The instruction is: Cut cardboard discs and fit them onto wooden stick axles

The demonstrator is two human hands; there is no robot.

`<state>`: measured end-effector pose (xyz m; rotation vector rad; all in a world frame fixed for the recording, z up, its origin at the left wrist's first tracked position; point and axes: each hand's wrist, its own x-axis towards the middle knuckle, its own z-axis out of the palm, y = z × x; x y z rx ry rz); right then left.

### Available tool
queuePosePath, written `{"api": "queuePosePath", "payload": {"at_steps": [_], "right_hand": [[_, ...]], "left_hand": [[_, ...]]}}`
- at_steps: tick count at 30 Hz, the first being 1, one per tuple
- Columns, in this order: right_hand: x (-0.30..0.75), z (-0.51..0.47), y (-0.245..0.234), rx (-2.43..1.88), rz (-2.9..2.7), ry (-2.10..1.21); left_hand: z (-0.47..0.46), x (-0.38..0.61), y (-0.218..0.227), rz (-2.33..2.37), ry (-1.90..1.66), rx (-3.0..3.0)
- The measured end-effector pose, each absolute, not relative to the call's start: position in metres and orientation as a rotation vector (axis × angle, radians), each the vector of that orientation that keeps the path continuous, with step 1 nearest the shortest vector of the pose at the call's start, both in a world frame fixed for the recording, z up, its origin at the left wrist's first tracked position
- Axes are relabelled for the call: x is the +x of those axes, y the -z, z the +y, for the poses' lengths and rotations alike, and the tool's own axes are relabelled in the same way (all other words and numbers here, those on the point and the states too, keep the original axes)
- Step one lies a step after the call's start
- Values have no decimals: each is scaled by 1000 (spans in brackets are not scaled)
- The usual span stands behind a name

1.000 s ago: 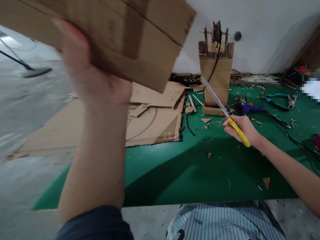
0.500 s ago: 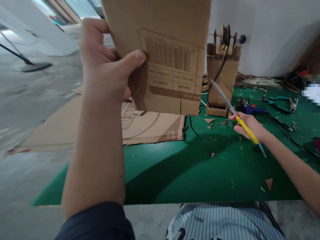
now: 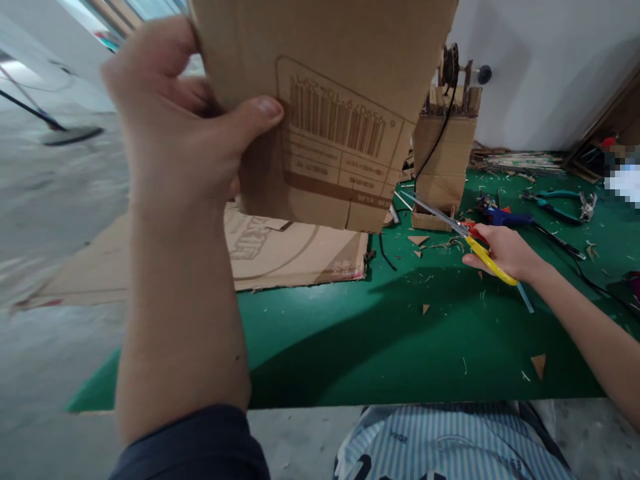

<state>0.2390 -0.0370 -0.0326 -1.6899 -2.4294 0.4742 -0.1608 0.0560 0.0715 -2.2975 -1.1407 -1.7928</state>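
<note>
My left hand [image 3: 185,120] pinches a piece of brown cardboard [image 3: 345,73] by its left edge, thumb on the printed side. The cardboard is held up over the table, with a barcode facing me and a short slit in its lower edge. My right hand [image 3: 505,250] grips scissors [image 3: 483,257] with yellow and red handles. Their blades point left toward the lower right corner of the cardboard and look slightly parted. Behind the held piece stands an upright cardboard structure [image 3: 445,153] with a spool [image 3: 450,63] and black cord at its top, partly hidden.
A flat cardboard sheet [image 3: 300,257] lies on the green table [image 3: 360,353] at left. To the right are a blue glue gun [image 3: 505,217] and teal-handled pliers [image 3: 555,203]. Cardboard scraps [image 3: 539,365] and thin sticks [image 3: 520,162] are scattered about.
The cardboard has tilted, its lower edge swinging left, and my left hand has moved left with it. The scissors have turned in my right hand, showing the red handle and lowering the blade tips.
</note>
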Motion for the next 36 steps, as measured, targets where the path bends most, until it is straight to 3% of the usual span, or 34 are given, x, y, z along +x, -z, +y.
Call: {"api": "queuePosePath", "payload": {"at_steps": [19,36], "right_hand": [[234,-39,40,-1730,-2535,-323],[239,-34,42,-1647,-2609,-140]], "left_hand": [[37,-113,-58,-1245,1576,-2598],[31,-102,-57,-1306,1715,-2508]]}}
